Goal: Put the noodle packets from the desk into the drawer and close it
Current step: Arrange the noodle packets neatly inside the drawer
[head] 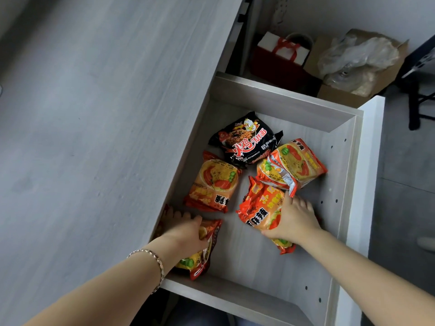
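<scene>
Head view: your left grip curled over orange-red plastic noodle packet, holding it in near-left corner of open pale wooden drawer, beside edge of grey wood-grain counter. Your right grip clasps second orange-red packet, thumb round its near edge, fingers spread on top. Black noodle packet, third orange packet and fourth orange packet lie farther back in drawer.

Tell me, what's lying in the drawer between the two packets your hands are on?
Nothing. The head view shows only a bare strip of drawer floor between the left packet, under the left hand, and the right packet, under the right hand.
</scene>
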